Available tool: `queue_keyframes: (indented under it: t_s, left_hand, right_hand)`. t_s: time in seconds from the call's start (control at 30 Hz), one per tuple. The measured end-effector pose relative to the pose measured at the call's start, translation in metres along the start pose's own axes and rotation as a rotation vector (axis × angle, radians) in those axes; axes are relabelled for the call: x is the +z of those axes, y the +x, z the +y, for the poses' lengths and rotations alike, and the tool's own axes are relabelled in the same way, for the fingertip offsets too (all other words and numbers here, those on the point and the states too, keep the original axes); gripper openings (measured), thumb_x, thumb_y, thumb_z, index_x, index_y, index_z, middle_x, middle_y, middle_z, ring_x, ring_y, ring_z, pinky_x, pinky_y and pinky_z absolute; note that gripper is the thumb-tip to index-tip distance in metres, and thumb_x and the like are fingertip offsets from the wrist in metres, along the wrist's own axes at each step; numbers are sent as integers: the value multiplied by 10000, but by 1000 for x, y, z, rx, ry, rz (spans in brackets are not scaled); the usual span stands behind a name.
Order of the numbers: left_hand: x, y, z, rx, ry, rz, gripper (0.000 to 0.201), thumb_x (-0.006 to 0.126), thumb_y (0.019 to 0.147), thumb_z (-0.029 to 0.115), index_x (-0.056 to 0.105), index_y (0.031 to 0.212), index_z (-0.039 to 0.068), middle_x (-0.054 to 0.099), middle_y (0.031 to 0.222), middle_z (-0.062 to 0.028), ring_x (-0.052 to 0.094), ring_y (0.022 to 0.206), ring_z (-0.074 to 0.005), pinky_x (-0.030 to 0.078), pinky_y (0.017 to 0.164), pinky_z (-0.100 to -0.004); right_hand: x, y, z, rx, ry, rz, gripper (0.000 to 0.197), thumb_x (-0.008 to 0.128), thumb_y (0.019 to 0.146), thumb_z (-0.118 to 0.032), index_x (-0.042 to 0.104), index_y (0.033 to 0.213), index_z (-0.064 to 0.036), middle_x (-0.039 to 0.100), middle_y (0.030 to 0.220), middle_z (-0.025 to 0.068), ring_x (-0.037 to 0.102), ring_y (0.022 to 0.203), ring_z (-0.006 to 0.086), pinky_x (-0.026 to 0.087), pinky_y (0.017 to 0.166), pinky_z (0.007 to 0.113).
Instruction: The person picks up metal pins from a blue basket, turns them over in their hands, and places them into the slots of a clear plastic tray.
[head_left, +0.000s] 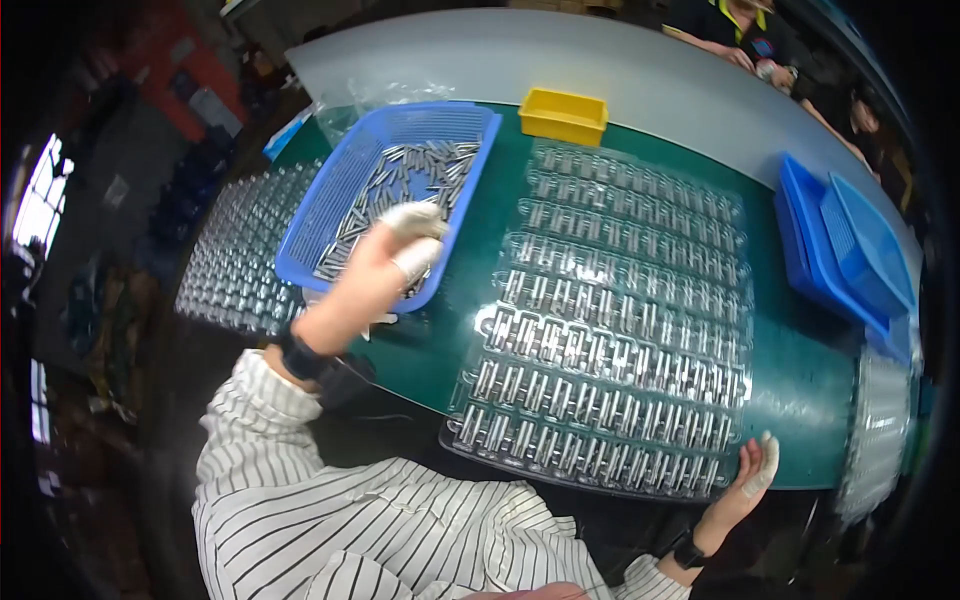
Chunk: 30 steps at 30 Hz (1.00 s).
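My left hand (385, 255), its fingers and thumb in white covers, hovers over the right side of a blue slotted basket (310, 220). Thumb and fingers curl toward each other; blur hides what lies between their tips. Loose short metal pins (425, 165) cover much of the basket's bottom. To the right lies a clear plastic blister tray (625, 310), its rows filled with upright-looking or leaning metal pins (600, 350). At the tray's near right corner my right hand (755, 475) rests with fingers stretched, some covered in white, holding nothing visible.
Another clear blister tray (245, 250) lies left of the basket. A yellow bin (564, 116) stands at the back by a grey partition (640, 80). Stacked blue bins (845, 250) and more clear trays (875, 430) are at the right. People (735, 30) sit beyond the partition.
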<state>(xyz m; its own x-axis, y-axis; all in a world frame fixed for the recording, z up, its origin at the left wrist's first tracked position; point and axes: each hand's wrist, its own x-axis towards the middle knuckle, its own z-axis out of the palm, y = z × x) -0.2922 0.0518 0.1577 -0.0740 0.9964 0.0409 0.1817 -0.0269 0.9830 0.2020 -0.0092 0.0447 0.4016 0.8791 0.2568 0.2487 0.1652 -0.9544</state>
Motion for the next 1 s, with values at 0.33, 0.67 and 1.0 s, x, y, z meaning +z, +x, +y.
queue_keyframes:
  t_s: [0.33, 0.67, 1.0]
  left_hand:
    - [55, 55, -3, -748, 552, -70, 414, 509, 920, 217, 416, 1266, 10, 571, 1116, -96, 560, 999, -150, 455, 855, -282]
    - [103, 70, -45, -640, 337, -326, 409, 375, 968, 267, 385, 1296, 23, 563, 1113, -93, 554, 980, -142, 453, 832, -269]
    - [92, 73, -68, -413, 653, -362, 468, 363, 889, 202, 398, 1291, -36, 540, 1181, -229, 506, 1120, -302, 364, 962, -339]
  right_hand:
    - [-76, 64, 27, -74, 103, 24, 638, 305, 948, -508, 391, 1281, 29, 477, 1260, 119, 502, 994, 180, 366, 943, 344]
    - [-96, 84, 52, -96, 79, 8, 606, 320, 952, -489, 427, 1253, 26, 514, 1208, 112, 511, 968, 166, 387, 900, 325]
    - [-80, 84, 57, -101, 77, 38, 574, 335, 956, -470, 457, 1217, 26, 542, 1163, 115, 526, 943, 167, 402, 882, 321]
